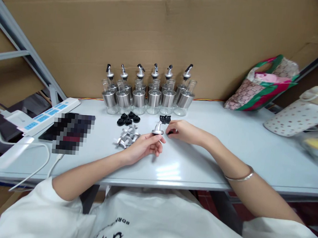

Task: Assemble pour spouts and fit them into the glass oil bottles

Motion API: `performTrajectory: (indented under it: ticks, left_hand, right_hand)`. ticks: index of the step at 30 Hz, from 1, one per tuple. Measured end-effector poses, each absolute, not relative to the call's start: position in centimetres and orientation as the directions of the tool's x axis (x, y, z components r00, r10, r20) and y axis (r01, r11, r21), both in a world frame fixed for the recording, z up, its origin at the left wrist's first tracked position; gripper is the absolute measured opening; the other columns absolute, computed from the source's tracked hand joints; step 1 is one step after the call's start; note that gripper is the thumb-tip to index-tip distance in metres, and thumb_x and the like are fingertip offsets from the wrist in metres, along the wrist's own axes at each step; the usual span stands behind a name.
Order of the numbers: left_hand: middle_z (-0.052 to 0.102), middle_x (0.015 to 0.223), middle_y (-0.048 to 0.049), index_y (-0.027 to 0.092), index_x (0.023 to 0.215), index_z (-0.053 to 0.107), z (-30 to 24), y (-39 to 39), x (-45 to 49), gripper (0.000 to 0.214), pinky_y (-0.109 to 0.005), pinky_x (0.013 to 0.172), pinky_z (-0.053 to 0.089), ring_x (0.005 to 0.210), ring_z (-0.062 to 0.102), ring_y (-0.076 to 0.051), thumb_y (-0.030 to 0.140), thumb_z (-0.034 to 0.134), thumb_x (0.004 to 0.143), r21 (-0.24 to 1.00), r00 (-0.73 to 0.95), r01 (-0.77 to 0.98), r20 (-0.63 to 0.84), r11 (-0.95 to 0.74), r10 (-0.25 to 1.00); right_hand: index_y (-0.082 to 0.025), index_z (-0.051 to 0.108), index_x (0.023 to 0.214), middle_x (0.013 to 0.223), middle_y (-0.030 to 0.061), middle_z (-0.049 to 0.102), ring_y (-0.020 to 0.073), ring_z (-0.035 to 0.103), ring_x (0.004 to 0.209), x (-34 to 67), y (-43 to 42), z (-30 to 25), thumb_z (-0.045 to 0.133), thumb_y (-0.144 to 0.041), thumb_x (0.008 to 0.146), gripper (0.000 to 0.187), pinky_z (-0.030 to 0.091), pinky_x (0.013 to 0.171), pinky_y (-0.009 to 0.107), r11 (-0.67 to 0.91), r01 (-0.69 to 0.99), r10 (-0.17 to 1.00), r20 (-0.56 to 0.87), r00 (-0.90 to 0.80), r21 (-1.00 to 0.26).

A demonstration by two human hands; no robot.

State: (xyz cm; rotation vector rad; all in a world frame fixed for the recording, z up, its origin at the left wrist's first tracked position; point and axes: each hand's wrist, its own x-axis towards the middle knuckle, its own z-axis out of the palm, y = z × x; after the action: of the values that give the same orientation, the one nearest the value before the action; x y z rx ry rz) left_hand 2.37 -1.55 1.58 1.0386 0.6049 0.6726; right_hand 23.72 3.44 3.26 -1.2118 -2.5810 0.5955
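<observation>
My left hand point(145, 146) grips a silver pourer spout point(157, 128) from below, its bent neck pointing up. Just right of it, my right hand point(184, 131) has its fingertips pinched together low over the table on a small black piece point(170, 132), mostly hidden by the fingers. Several small black flip caps point(165, 119) lie in a row behind my hands. To the left are a cluster of black rubber stoppers point(128, 119) and a pile of loose silver spouts point(127, 136).
At the back stand a row of open glass bottles with steel sleeves point(154, 97) and another row topped with pourers point(141, 71). On the left are a power strip point(49, 114) and a blurred-out dark device point(72, 132). A patterned bag point(256, 90) and a dotted jug point(294, 115) stand right.
</observation>
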Motion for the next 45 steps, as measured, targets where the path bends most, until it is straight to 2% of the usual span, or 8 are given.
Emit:
performTrajectory:
  ticks: [4, 10, 15, 20, 29, 37, 45]
  left_hand:
    - [0.059, 0.061, 0.0000, 0.012, 0.083, 0.059, 1.7, -1.6, 2.4, 0.040, -0.021, 0.056, 0.042, 0.054, 0.054, -0.008, 0.050, 0.069, 0.075, 0.913, 0.649, -0.210, -0.138, 0.350, 0.748]
    - [0.059, 0.061, 0.0001, 0.012, 0.084, 0.059, 1.4, -1.5, 2.2, 0.040, -0.021, 0.056, 0.042, 0.055, 0.055, -0.008, 0.050, 0.069, 0.076, 0.914, 0.649, -0.206, -0.140, 0.349, 0.748]
    - [0.059, 0.062, 0.0000, 0.012, 0.084, 0.059, 1.5, -1.6, 2.2, 0.039, -0.021, 0.056, 0.042, 0.054, 0.055, -0.008, 0.049, 0.069, 0.076, 0.915, 0.651, -0.201, -0.142, 0.349, 0.746]
    - [0.059, 0.062, 0.0003, 0.012, 0.084, 0.059, 1.6, -1.6, 2.2, 0.039, -0.021, 0.056, 0.041, 0.054, 0.054, -0.008, 0.048, 0.069, 0.076, 0.913, 0.651, -0.205, -0.142, 0.352, 0.746]
    - [0.058, 0.062, -0.0001, 0.012, 0.084, 0.059, 1.4, -1.5, 2.2, 0.036, -0.022, 0.056, 0.041, 0.055, 0.054, -0.008, 0.046, 0.066, 0.079, 0.915, 0.654, -0.212, -0.129, 0.344, 0.745]
    - [0.058, 0.063, -0.0002, 0.012, 0.085, 0.059, 1.4, -1.5, 2.2, 0.037, -0.022, 0.057, 0.041, 0.056, 0.054, -0.009, 0.048, 0.067, 0.079, 0.917, 0.654, -0.206, -0.130, 0.341, 0.745]
    - [0.059, 0.062, 0.0000, 0.012, 0.084, 0.060, 1.5, -1.6, 2.2, 0.036, -0.022, 0.056, 0.042, 0.055, 0.054, -0.008, 0.047, 0.068, 0.078, 0.915, 0.656, -0.208, -0.131, 0.345, 0.743]
  right_hand:
    - [-0.012, 0.069, 0.084, 0.093, 0.0102, 0.064, 0.0180, 0.059, 0.077, 23.8, 3.3, 3.5, 0.055, -0.009, 0.076, 0.016, 0.045, 0.072, 0.028, 0.557, 0.702, 0.787, 0.013, -0.616, -0.445]
    - [-0.014, 0.070, 0.096, 0.094, 0.0087, 0.066, 0.0184, 0.060, 0.076, 23.9, 2.5, 5.0, 0.065, -0.017, 0.072, 0.024, 0.047, 0.071, 0.029, 0.492, 0.768, 0.823, -0.069, -0.564, -0.410]
    - [-0.011, 0.070, 0.099, 0.091, 0.0091, 0.067, 0.0190, 0.060, 0.076, 24.2, 2.7, 5.3, 0.066, -0.014, 0.070, 0.030, 0.047, 0.071, 0.030, 0.466, 0.803, 0.838, -0.105, -0.535, -0.370]
    - [-0.012, 0.071, 0.098, 0.085, 0.0073, 0.068, 0.0175, 0.060, 0.072, 24.2, 2.9, 4.9, 0.062, -0.008, 0.069, 0.030, 0.046, 0.068, 0.028, 0.458, 0.811, 0.845, -0.105, -0.525, -0.364]
    - [-0.014, 0.072, 0.095, 0.085, 0.0068, 0.069, 0.0168, 0.060, 0.070, 23.7, 2.6, 5.2, 0.065, -0.013, 0.070, 0.026, 0.046, 0.066, 0.027, 0.455, 0.819, 0.855, -0.085, -0.511, -0.349]
    - [-0.013, 0.071, 0.098, 0.090, 0.0080, 0.070, 0.0173, 0.061, 0.071, 23.7, 3.0, 4.5, 0.069, -0.020, 0.070, 0.029, 0.047, 0.069, 0.028, 0.473, 0.780, 0.837, -0.067, -0.543, -0.409]
    - [-0.012, 0.073, 0.093, 0.083, 0.0073, 0.067, 0.0163, 0.058, 0.070, 23.5, 2.9, 4.5, 0.064, -0.015, 0.072, 0.022, 0.045, 0.066, 0.027, 0.516, 0.748, 0.810, -0.047, -0.585, -0.418]
